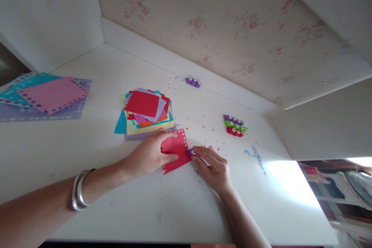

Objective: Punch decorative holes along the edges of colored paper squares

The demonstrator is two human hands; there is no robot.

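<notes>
A red sheet of paper, with small punched shapes along its top and right edges, lies under my hands. My left hand grips it from the left, thumb and fingers laid over its surface. At the paper's right edge sits a small purple craft punch, partly covered by fingers. My right hand is closed on that punch, fingertips on its top. Just behind the paper is a stack of coloured paper, with a red sheet uppermost.
Punched, decorated sheets are piled at the far left. Purple, green and red punches stand in rows on the right, and more purple punches are by the wall. Tiny paper cutouts are scattered over the white tabletop.
</notes>
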